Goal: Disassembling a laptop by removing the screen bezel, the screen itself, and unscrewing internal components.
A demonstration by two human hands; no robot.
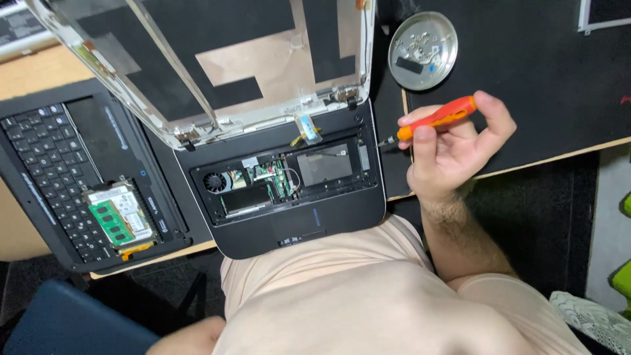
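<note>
The small screwdriver with the orange plastic handle (435,119) is in the right hand (453,152). The fingers are curled around the handle and the thumb lies along it, so the hand is closed on it. The thin metal tip points left and sits just beside the right edge of the open black laptop (289,190), but it does not seem to touch it. The hand is held over the edge of the desk (526,164), on a big black mat (526,72).

The laptop has its keyboard taken off. Inside you can see a little round fan (215,182), a green board (271,176) and a flat grey metal plate (323,165). Its screen lid (217,59) is tipped back, with black and copper-coloured patches on it, and a loose silver frame leans across it. The lid hides the desk behind it.

Above the hand, well apart from it, sits a round shiny metal dish (422,50) with tiny screws and small bits in it.

To the left lies a loose black keyboard panel (72,164). On top of it rests a green memory card on a white-labelled flat drive (119,217).

The left hand (190,338) is low at the bottom, beside the person's light pink shirt. Only a bit of it shows, so you cannot tell if it is open or closed.
</note>
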